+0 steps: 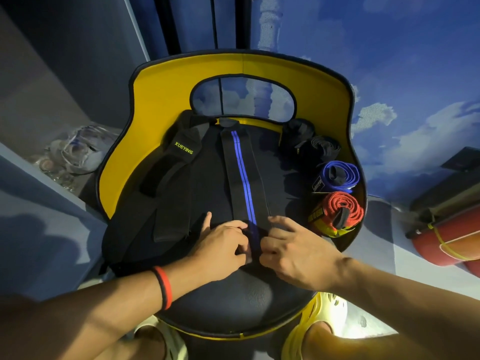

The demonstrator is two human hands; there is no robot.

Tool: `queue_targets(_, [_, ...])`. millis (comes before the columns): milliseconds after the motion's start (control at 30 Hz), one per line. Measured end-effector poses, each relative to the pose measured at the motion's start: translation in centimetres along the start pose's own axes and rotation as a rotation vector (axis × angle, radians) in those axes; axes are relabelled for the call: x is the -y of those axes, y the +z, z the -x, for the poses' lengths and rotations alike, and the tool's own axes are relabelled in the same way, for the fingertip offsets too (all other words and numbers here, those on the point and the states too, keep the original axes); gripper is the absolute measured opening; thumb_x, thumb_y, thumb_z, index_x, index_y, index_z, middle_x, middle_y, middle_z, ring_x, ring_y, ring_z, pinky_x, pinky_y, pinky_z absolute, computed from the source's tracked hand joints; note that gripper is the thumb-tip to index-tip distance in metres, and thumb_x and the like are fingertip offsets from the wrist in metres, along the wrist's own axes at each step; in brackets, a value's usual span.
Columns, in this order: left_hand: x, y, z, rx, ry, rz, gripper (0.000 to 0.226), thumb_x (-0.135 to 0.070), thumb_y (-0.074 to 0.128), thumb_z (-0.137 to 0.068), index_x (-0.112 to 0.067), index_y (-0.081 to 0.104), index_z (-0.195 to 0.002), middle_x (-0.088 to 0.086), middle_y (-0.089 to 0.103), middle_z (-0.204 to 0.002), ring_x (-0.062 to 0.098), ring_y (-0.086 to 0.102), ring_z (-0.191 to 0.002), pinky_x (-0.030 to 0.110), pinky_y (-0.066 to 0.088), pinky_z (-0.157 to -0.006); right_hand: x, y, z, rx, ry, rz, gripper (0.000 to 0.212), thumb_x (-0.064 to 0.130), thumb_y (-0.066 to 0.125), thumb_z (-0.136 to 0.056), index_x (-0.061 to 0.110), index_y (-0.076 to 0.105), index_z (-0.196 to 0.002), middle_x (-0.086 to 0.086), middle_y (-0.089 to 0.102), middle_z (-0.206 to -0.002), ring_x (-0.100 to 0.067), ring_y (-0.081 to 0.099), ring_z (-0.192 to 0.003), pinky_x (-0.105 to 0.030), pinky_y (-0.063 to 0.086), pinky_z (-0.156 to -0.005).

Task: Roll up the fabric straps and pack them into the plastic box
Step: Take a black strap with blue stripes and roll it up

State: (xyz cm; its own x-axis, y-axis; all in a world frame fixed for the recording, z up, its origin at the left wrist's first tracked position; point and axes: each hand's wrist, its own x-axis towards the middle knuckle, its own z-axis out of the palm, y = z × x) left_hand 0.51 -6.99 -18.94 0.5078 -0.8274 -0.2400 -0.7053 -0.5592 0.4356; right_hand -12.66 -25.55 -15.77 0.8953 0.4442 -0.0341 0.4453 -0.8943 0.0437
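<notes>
Item under work: a black strap (pixel 244 178) with a blue stripe down its middle. It lies flat on the black chair seat (pixel 233 302) and runs from the near middle of the seat away toward the yellow backrest (pixel 161 100). Its near end is turned over into a small, tight roll between the two hands.

Left hand (pixel 220 245): fingers curled, pinching the left side of the rolled end, thumb stretched out on the seat. A red and black wristband (pixel 163 287) sits on this wrist.

Right hand (pixel 296 253): fingers curled, pinching the right side of the same rolled end. The two hands are close together, nearly touching over the roll.

Other straps on the seat: along the right edge, against the backrest, lie a red roll (pixel 342 209) nearest the person, a blue roll (pixel 340 175) just behind it, and black rolls (pixel 311 145) farther back. All are wound up and lie on their sides. At the left side of the seat a wide black belt (pixel 171 185), lettered "XUEYING" in yellow-green, lies unrolled beside the striped strap.

Surroundings: a crumpled plastic bag (pixel 78 154) lies on the floor left of the chair. A red cylinder (pixel 446 245) bound with a yellow band lies at the right. A pale yellow sandal (pixel 324 315) shows below the seat's front edge.
</notes>
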Motion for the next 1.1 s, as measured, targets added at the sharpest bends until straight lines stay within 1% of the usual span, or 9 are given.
queue_targets(100, [0.0,-0.3,0.5,-0.028,0.043,0.052,0.010,-0.039,0.074,-0.090,-0.032,0.069,-0.084,-0.024,0.061,-0.093,-0.010,0.032,-0.142,0.052,-0.012,-0.124,-0.1,0.8,0.3,-0.042,0.019,-0.014,0.041,0.024,0.033,-0.094,0.028,0.071,-0.110,0.003,0.070,-0.110,-0.019,0.067,-0.105,-0.044,0.029,-0.120])
queue_targets(233, [0.4,0.1,1.4,-0.156,0.219,-0.011,0.014,-0.038,0.069,-0.094,-0.031,0.064,-0.082,-0.014,0.069,-0.085,0.002,0.049,-0.138,0.046,-0.010,-0.126,-0.7,1.3,0.2,-0.120,0.041,-0.109,0.037,0.022,0.041,-0.094,0.023,0.076,-0.105,0.001,0.073,-0.107,-0.017,0.071,-0.100,-0.036,0.032,-0.115])
queue_targets(367, [1.3,1.0,2.0,-0.242,0.385,-0.160,0.030,-0.050,0.057,-0.093,-0.028,0.076,-0.085,-0.014,0.070,-0.083,0.013,0.067,-0.119,0.058,0.012,-0.122,-0.7,2.4,0.2,-0.161,0.129,-0.257,0.031,0.027,0.047,-0.094,0.026,0.077,-0.100,0.003,0.070,-0.107,-0.012,0.067,-0.103,-0.034,0.037,-0.116])
queue_targets(467, [1.2,1.2,2.1,-0.228,0.395,-0.277,0.036,-0.063,0.059,-0.087,-0.029,0.066,-0.095,-0.012,0.064,-0.090,0.016,0.066,-0.121,0.060,0.006,-0.123,-1.0,2.7,-0.2,-0.149,0.217,-0.409,0.028,0.030,0.051,-0.093,0.029,0.078,-0.100,0.006,0.067,-0.111,-0.011,0.063,-0.107,-0.033,0.036,-0.118])
queue_targets(567, [1.2,1.2,1.9,-0.263,0.389,-0.247,0.024,-0.047,0.072,-0.088,-0.029,0.059,-0.098,-0.011,0.069,-0.088,0.014,0.067,-0.118,0.057,0.001,-0.125,-1.2,2.7,-0.7,-0.145,0.284,-0.514,0.020,0.026,0.061,-0.091,0.027,0.078,-0.099,0.005,0.066,-0.111,-0.010,0.059,-0.107,-0.029,0.039,-0.112])
queue_targets(733, [1.5,1.5,1.6,-0.322,0.362,-0.079,0.008,-0.037,0.060,-0.094,-0.029,0.061,-0.092,-0.013,0.070,-0.088,0.007,0.065,-0.118,0.056,0.002,-0.126,-1.3,1.8,-0.4,-0.080,0.285,-0.553,0.020,0.030,0.062,-0.092,0.025,0.072,-0.109,0.005,0.060,-0.118,-0.011,0.058,-0.108,-0.034,0.050,-0.096])
queue_targets(867, [1.9,2.2,1.6,-0.299,0.249,0.093,0.011,-0.037,0.072,-0.090,-0.033,0.062,-0.092,-0.014,0.075,-0.107,-0.004,0.057,-0.127,0.050,-0.002,-0.128,-1.6,1.6,0.0,0.041,0.191,-0.392,0.035,0.038,0.064,-0.091,0.028,0.060,-0.124,0.002,0.054,-0.127,-0.016,0.052,-0.114,-0.035,0.043,-0.101])
queue_targets(967, [2.1,1.9,1.4,-0.264,0.186,0.184,0.015,-0.036,0.075,-0.089,-0.032,0.060,-0.090,-0.012,0.072,-0.121,-0.008,0.053,-0.128,0.044,-0.002,-0.128,-1.6,1.8,-0.2,0.006,0.212,-0.311,0.032,0.032,0.065,-0.092,0.029,0.059,-0.123,0.002,0.057,-0.121,-0.017,0.056,-0.111,-0.038,0.042,-0.106])
queue_targets(1100, [2.0,1.8,1.4,-0.236,0.198,0.180,0.013,-0.040,0.067,-0.091,-0.032,0.057,-0.090,-0.019,0.064,-0.123,-0.007,0.054,-0.125,0.042,-0.001,-0.129,-1.9,1.7,-0.4,0.029,0.256,-0.292,0.030,0.039,0.057,-0.096,0.033,0.060,-0.125,0.006,0.060,-0.123,-0.015,0.054,-0.121,-0.042,0.018,-0.121])
